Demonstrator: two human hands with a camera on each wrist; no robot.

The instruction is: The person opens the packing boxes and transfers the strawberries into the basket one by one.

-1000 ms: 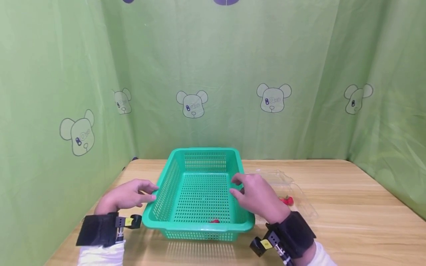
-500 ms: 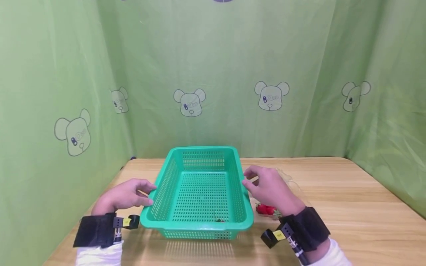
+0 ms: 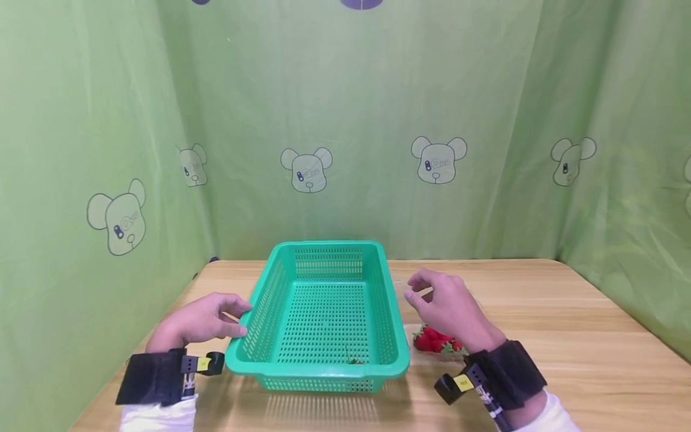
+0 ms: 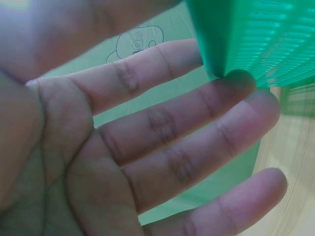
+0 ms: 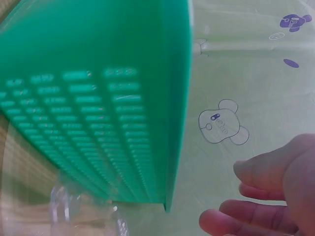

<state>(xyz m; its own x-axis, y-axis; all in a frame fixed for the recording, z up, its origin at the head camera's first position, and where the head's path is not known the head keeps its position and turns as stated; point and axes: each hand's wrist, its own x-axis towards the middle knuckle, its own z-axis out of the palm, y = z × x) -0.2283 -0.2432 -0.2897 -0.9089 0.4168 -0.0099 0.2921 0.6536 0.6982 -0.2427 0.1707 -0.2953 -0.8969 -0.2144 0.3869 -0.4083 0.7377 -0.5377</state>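
Green curtain (image 3: pixel 367 78) behind, bear-face print. Wood table (image 3: pixel 594 336) below. Green basket (image 3: pixel 324 368) on the table, long side walls, perforated floor. Clear plastic container (image 3: pixel 439 357) just right of the basket, partly under the right forearm.

Left hand (image 3: pixel 202 318): at the basket's left rim, fingers fairly straight, fingertips touching; probably enough to steady it, no hard grip needed. Right hand (image 3: pixel 448 303): nothing held, thumb and fingers slightly apart, just outside the right rim.

Red strawberries (image 3: pixel 432 341) bunched in the container. One apparent strawberry (image 3: pixel 355 362) in the basket near the front wall, mostly hidden.

Handling, my judgement: soft fruit, so a light pinch by the leaves, one at a time; knuckles should clear the rim; low release rather than a drop, to avoid bruising.
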